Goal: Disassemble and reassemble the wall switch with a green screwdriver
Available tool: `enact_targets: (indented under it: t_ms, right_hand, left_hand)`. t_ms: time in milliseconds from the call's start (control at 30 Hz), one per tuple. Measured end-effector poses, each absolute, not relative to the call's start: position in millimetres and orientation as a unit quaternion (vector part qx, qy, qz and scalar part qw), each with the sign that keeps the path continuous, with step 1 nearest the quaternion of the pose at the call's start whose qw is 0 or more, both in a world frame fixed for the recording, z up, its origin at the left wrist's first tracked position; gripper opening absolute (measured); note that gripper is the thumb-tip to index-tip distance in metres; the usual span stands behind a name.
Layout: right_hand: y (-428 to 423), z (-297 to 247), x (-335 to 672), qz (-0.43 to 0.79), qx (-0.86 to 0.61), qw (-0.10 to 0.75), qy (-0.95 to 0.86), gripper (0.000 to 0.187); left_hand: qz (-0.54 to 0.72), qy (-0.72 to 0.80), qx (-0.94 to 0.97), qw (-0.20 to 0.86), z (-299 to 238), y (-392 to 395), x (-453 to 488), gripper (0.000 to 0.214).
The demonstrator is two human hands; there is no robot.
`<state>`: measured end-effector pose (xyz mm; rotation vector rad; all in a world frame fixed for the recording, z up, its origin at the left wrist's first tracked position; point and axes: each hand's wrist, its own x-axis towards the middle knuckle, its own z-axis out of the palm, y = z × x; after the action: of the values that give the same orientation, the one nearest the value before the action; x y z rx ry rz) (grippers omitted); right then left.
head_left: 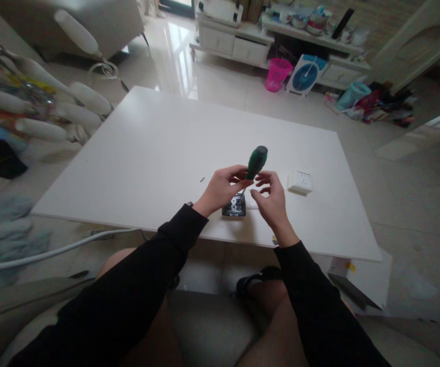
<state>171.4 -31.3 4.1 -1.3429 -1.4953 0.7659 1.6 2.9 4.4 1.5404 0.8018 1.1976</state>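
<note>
A screwdriver (257, 162) with a green and black handle stands nearly upright, its shaft pointing down toward an electrical socket (234, 208) whose dark inner side faces up. My left hand (227, 187) is closed on the lower part of the handle. Just to the right, my right hand (271, 196) has its fingers curved and apart, with nothing seen between them. Partly hidden behind that hand lies a white plate (252, 200) beside the socket. Whether the screwdriver's tip touches a screw cannot be made out.
On the white table (158, 148), a white wall socket (301, 182) sits to the right and a small screw (202, 179) lies to the left. A small coloured item (275, 239) is at the near edge. A pink basket (278, 74) and a blue fan (305, 75) stand beyond.
</note>
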Motion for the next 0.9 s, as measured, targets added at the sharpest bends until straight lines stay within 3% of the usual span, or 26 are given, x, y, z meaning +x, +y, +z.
enact_targets:
  t_ms: [233, 900]
  right_hand:
    - [-37, -33, 165, 0.362, -0.587, 0.342, -0.638, 0.051]
    - [-45, -45, 159, 0.352, -0.610, 0.381, -0.599, 0.035]
  left_hand:
    - [0.513, 0.348, 0.599, 0.506, 0, 5, -3, 0.025]
    - [0.524, 0.349, 0.556, 0.542, -3, 5, -6, 0.032]
